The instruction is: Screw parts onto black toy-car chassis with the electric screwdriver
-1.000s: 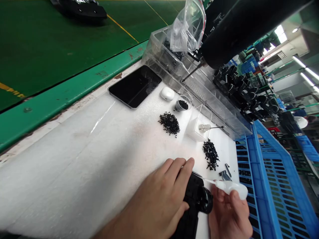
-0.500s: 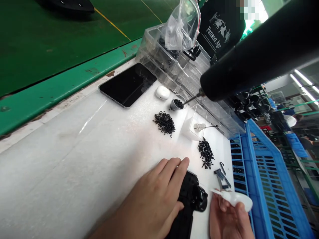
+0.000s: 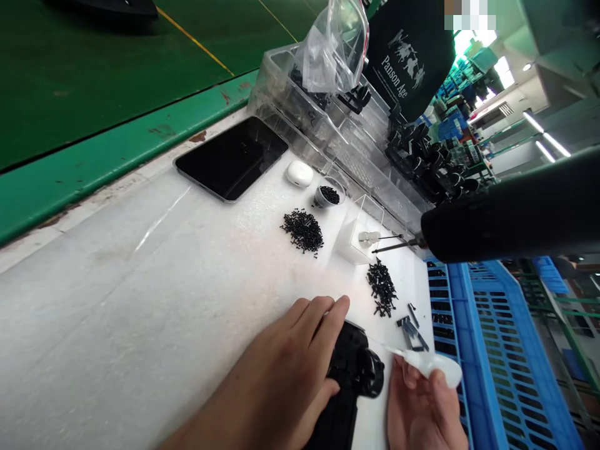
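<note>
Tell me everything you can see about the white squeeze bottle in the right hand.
The white plastic squeeze bottle is small, with a rounded body narrowing to a long, thin nozzle. It lies almost level, pinched by the right hand, with the nozzle pointing left towards the black plastic device. Its contents cannot be made out.

Free room lies left of the left hand (image 3: pixel 276 356), where the foam sheet (image 3: pixel 140 300) extends toward the tablet (image 3: pixel 232 159). Ahead of that hand, the nearer screw pile (image 3: pixel 381 287) and farther screw pile (image 3: pixel 302 231) lie on the sheet, with the box (image 3: pixel 360 240) between them. The device (image 3: pixel 349 381) occupies the gap between the hands. Ahead of the right hand (image 3: pixel 424 406) and its squeeze bottle (image 3: pixel 429 367) lie dark parts (image 3: pixel 412 331). The crate (image 3: pixel 497 350) obstructs its right side. The screwdriver (image 3: pixel 506 215) hangs above and ahead.
</note>
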Demonstrator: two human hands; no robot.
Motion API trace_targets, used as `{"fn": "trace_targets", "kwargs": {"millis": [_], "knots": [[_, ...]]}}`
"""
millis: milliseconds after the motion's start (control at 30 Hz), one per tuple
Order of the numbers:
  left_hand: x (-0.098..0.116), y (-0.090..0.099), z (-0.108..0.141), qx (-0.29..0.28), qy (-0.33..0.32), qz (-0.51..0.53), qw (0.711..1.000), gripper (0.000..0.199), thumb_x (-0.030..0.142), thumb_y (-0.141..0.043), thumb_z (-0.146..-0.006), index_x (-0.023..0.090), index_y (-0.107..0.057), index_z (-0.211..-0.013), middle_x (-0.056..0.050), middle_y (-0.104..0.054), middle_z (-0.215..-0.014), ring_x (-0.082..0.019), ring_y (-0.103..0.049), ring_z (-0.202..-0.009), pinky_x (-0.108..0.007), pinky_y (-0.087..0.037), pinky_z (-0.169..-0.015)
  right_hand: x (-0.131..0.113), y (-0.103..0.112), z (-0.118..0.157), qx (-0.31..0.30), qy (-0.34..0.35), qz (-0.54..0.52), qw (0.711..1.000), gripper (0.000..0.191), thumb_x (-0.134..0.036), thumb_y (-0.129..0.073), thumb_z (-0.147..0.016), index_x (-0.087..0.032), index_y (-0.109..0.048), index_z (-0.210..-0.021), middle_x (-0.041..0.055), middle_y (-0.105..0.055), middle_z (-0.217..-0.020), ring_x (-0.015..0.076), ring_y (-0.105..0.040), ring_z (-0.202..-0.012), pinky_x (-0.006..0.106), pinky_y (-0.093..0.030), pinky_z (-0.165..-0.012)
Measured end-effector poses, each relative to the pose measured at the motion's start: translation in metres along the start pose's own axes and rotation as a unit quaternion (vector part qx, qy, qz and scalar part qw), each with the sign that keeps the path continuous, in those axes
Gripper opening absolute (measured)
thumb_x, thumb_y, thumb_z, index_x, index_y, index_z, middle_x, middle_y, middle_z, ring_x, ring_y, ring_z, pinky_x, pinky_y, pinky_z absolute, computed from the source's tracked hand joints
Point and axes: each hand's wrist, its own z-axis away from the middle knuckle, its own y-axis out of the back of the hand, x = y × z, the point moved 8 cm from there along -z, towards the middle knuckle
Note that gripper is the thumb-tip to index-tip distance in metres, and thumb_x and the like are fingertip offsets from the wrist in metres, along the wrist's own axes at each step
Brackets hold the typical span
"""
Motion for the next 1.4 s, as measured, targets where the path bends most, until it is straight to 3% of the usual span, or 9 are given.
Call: {"fn": "trace_targets", "kwargs": {"millis": [233,433,600,733,833,1033,1167,1300,1400], "knots": [[0.000,0.003,0.000,-0.012,0.010,0.022,1.000,0.087,0.008,-0.061,-0.085,0.032,-0.024,-0.160,-0.006,-0.055,-0.146,-0.026,-0.058,-0.124,-0.039,-0.054,-0.103,0.003,0.002,0.000,0.004,-0.006,0.008,1.000,0.016,-0.029,-0.080,-0.083,-0.022,-0.067,-0.078,-0.0023,-0.063,-0.065,0.0131,-0.056,-0.057,0.032,-0.056,-0.066],[0.001,0.003,-0.002,-0.016,-0.012,0.011,1.000,0.088,0.010,-0.060,-0.086,0.033,-0.023,-0.162,-0.006,-0.054,-0.149,-0.027,-0.055,-0.129,-0.041,-0.051,-0.109,-0.011,0.007,-0.002,0.030,-0.003,-0.017,0.999,0.029,-0.045,-0.069,-0.090,-0.019,-0.066,-0.078,-0.0007,-0.055,-0.067,0.0149,-0.054,-0.060,0.039,-0.058,-0.073],[0.001,0.008,-0.001,-0.020,-0.019,0.015,0.999,0.089,0.008,-0.059,-0.087,0.033,-0.019,-0.163,-0.007,-0.050,-0.153,-0.026,-0.055,-0.132,-0.040,-0.053,-0.109,-0.052,-0.005,-0.040,-0.010,0.080,0.013,0.997,0.022,-0.035,-0.074,-0.086,-0.021,-0.065,-0.100,0.0018,-0.065,-0.085,0.0171,-0.064,-0.078,0.035,-0.055,-0.079],[-0.001,0.012,0.002,0.006,-0.014,0.021,1.000,0.087,0.008,-0.058,-0.090,0.034,-0.020,-0.163,-0.007,-0.050,-0.154,-0.026,-0.055,-0.135,-0.040,-0.054,-0.110,-0.073,-0.022,-0.084,-0.002,0.153,0.142,0.978,0.040,-0.026,-0.089,-0.073,-0.019,-0.061,-0.100,-0.0021,-0.060,-0.080,0.0255,-0.074,-0.097,0.039,-0.055,-0.089],[-0.002,0.014,0.004,0.024,-0.006,0.020,1.000,0.087,0.007,-0.059,-0.090,0.034,-0.020,-0.163,-0.008,-0.050,-0.154,-0.027,-0.053,-0.136,-0.043,-0.053,-0.112,-0.065,-0.035,-0.117,-0.016,0.161,0.187,0.969,0.050,-0.033,-0.093,-0.069,-0.020,-0.057,-0.101,-0.0066,-0.053,-0.075,0.0284,-0.075,-0.104,0.040,-0.054,-0.095],[-0.006,0.015,0.004,0.060,0.011,0.012,0.998,0.091,0.005,-0.060,-0.087,0.035,-0.020,-0.162,-0.008,-0.049,-0.153,-0.028,-0.054,-0.135,-0.044,-0.056,-0.110,-0.022,-0.037,-0.155,-0.036,0.121,0.282,0.951,0.062,-0.039,-0.094,-0.066,-0.017,-0.057,-0.111,0.0032,-0.073,-0.092,0.0196,-0.071,-0.091,0.034,-0.055,-0.090],[-0.011,0.014,0.004,0.101,0.017,-0.001,0.995,0.092,0.004,-0.060,-0.087,0.035,-0.017,-0.163,-0.010,-0.050,-0.151,-0.030,-0.056,-0.132,-0.048,-0.057,-0.107,-0.032,-0.034,-0.149,-0.033,0.143,0.280,0.949,0.081,-0.037,-0.097,-0.061,-0.016,-0.055,-0.127,0.0007,-0.072,-0.092,0.0160,-0.067,-0.082,0.033,-0.056,-0.084],[-0.017,0.019,0.005,0.162,0.019,-0.020,0.986,0.091,0.006,-0.059,-0.089,0.033,-0.017,-0.164,-0.012,-0.050,-0.148,-0.032,-0.055,-0.132,-0.052,-0.056,-0.106,-0.100,-0.049,-0.099,0.080,0.375,0.217,0.898,0.061,-0.033,-0.093,-0.070,-0.017,-0.065,-0.121,-0.0025,-0.064,-0.084,0.0140,-0.061,-0.078,0.035,-0.053,-0.087],[-0.020,0.022,0.004,0.174,0.022,-0.022,0.984,0.088,0.006,-0.059,-0.091,0.032,-0.017,-0.164,-0.012,-0.049,-0.147,-0.032,-0.054,-0.132,-0.051,-0.056,-0.105,-0.102,-0.111,-0.078,-0.063,0.345,0.217,0.911,0.046,-0.034,-0.086,-0.080,-0.018,-0.069,-0.120,-0.0011,-0.062,-0.081,0.0147,-0.059,-0.074,0.034,-0.053,-0.077]]}}
